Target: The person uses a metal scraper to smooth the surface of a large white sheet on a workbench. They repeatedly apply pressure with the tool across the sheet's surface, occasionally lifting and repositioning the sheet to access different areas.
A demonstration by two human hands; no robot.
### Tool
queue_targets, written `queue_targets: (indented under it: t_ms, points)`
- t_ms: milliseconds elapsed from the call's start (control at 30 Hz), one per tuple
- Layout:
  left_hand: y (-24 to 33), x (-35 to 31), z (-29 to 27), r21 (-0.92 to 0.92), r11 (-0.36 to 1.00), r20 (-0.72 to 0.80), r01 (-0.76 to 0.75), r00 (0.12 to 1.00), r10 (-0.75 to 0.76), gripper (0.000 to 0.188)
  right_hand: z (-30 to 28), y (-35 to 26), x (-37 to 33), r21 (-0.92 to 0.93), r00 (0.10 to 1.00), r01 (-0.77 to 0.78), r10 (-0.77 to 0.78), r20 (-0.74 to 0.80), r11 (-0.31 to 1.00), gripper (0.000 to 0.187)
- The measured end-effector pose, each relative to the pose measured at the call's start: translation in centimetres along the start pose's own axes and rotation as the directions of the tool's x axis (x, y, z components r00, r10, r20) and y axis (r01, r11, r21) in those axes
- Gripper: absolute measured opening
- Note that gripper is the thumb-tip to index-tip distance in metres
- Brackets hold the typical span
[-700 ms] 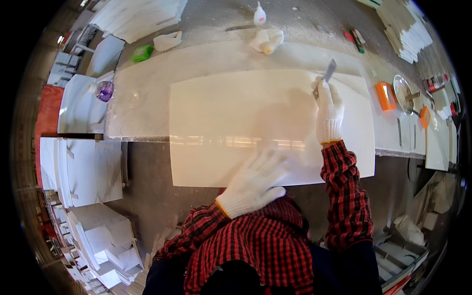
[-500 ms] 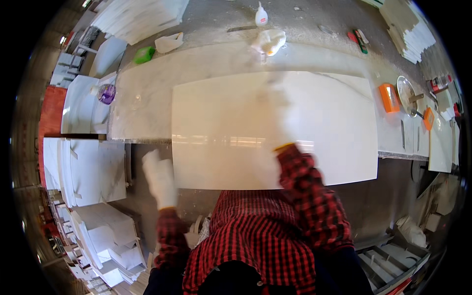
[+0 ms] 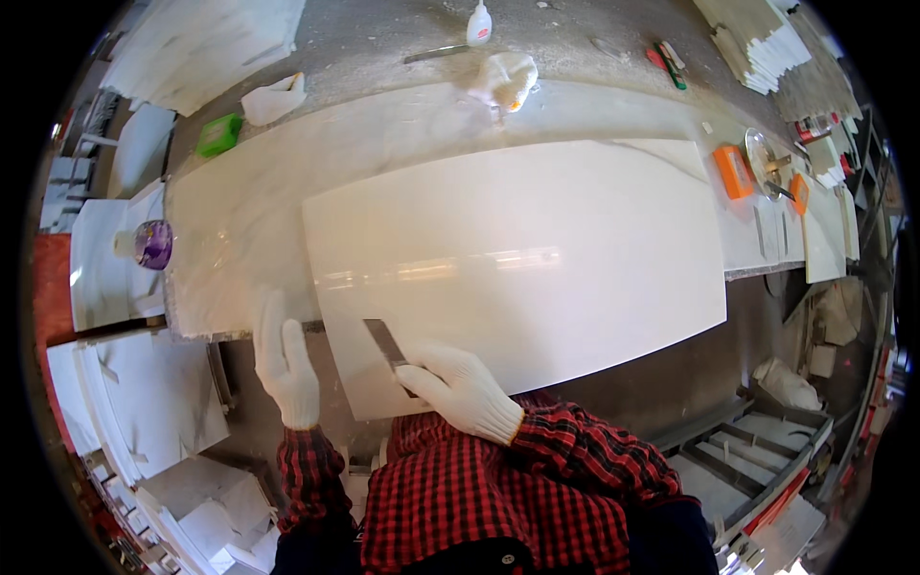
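Observation:
A glossy white slab [image 3: 537, 211] with a faint grey vein at its far right corner lies on the workbench, its near edge sticking out towards me. Over its near left corner, my gloved right hand [image 3: 465, 391] grips a dark, narrow, flat strip [image 3: 383, 340] like a scraper blade. The strip points away from me and to the left; the glove covers part of its near end. Left of the slab, beside its edge, my gloved left hand [image 3: 288, 374] holds nothing, with its fingers stretched out and apart.
A crumpled white cloth [image 3: 506, 80] and a white squeeze bottle [image 3: 479, 24] are beyond the slab. To the left are a green object [image 3: 219, 135] and a purple bottle [image 3: 153, 244]. Orange boxes [image 3: 733, 172] and a round metal dish [image 3: 764, 161] sit at right.
My right hand, blurred over the middle of the slab before, has come nearer and left, and the strip now shows in it. The whole view has turned and shifted.

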State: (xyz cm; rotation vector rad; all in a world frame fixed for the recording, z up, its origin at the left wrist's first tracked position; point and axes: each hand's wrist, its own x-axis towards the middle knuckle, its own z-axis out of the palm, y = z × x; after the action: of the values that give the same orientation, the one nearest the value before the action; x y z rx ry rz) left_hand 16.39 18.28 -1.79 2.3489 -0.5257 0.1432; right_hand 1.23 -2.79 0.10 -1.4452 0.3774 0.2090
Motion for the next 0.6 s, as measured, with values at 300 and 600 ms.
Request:
queue_targets:
  t_ms: [300,600]
  points:
    - [4.1,7.3,4.3,-0.220,0.884,0.266,-0.413,0.846,0.462,0.034,1.4,0.8,-0.6,0.180,0.968,0.005,0.041,-0.249,0.984,0.023]
    - [5.3,6.5,6.6,-0.341,0.851,0.291,-0.400,0.815,0.500,0.034,-0.9,-1.1,-2.3,0.075,0.789,-0.217,0.220,-0.574,0.973,0.022]
